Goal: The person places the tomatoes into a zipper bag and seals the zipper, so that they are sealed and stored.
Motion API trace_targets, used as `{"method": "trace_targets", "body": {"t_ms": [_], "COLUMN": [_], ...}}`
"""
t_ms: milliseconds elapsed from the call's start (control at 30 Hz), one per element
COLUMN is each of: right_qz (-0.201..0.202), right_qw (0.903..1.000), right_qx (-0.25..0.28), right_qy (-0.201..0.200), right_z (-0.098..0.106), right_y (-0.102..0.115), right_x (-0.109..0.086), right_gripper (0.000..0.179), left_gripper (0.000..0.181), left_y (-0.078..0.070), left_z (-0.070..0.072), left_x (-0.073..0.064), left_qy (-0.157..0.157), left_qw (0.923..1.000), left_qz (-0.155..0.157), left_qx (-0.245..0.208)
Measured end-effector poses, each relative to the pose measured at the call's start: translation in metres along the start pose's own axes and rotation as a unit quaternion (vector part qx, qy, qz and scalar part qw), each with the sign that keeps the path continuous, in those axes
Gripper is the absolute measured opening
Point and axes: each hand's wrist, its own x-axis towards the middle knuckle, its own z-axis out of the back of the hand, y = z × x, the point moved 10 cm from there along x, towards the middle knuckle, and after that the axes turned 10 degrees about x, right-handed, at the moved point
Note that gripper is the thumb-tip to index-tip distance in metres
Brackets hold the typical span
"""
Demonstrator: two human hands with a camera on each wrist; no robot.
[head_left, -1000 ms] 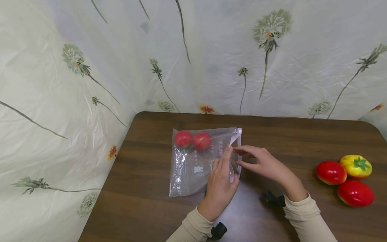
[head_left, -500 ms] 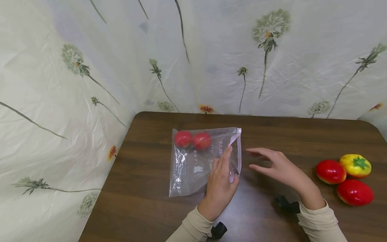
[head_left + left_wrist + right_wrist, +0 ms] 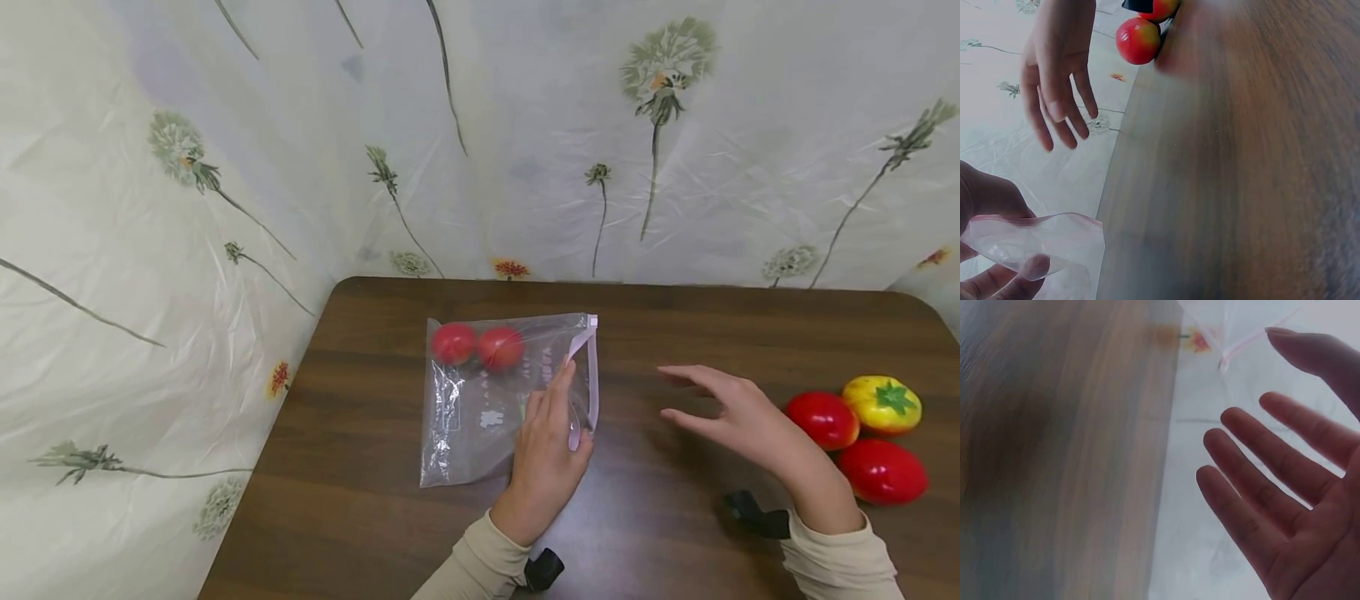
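A clear zip bag point(image 3: 468, 433) with a pale pink zip edge lies on the table, two red round fruits point(image 3: 453, 343) inside at its far left corner. My left hand point(image 3: 543, 467) holds the bag at its mouth, which gapes to the right. In the left wrist view the plastic lip passes between thumb and fingers. My right hand point(image 3: 738, 417) is apart from the bag, fingers spread and holding nothing. To its right sit two glossy red fruits point(image 3: 883, 472) and a yellow fruit point(image 3: 883, 404) with a green leafy top, grouped close together; the right forearm overlaps the group's near side.
The brown wooden table point(image 3: 360, 400) has a rounded far edge. Behind it and to the left hangs a pale sheet point(image 3: 517, 167) printed with dandelions. A dark wrist camera point(image 3: 543, 570) sits at each cuff.
My right hand has left the bag's mouth and moved right, nearer the group of fruits. The left hand and the bag have stayed in place.
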Motion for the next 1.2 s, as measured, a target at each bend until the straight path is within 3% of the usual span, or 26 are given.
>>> {"method": "trace_targets", "body": {"t_ms": [300,633,867,1033,1200], "right_qz": [-0.021,-0.107,-0.169,-0.19,-0.185], "right_qw": [0.9973,0.9875,0.9795,0.9755,0.974], "right_qx": [-0.069,-0.115,-0.108,-0.106,-0.118], "right_qy": [-0.014,-0.019,-0.019,-0.028,-0.055], "right_z": [0.022,0.047,0.064,0.076,0.087], "right_y": [-0.016,-0.051,-0.082,-0.097,-0.105], "right_x": [-0.015,-0.033,-0.051,-0.065,-0.076], "right_gripper": [0.066,0.073,0.08,0.079,0.069], "left_gripper": [0.096,0.097,0.096,0.096,0.096], "left_y": [-0.001,0.0,-0.001,0.0,-0.001], "left_z": [0.002,0.0,0.001,0.0,-0.001], "left_x": [0.0,0.0,0.0,0.0,-0.001], "left_qy": [-0.006,-0.009,-0.006,0.0,0.001], "left_qw": [1.0,0.9999,1.0,1.0,1.0], "left_qz": [-0.001,-0.005,-0.006,-0.002,-0.001], "left_qx": [0.0,0.002,0.005,0.0,-0.002]}}
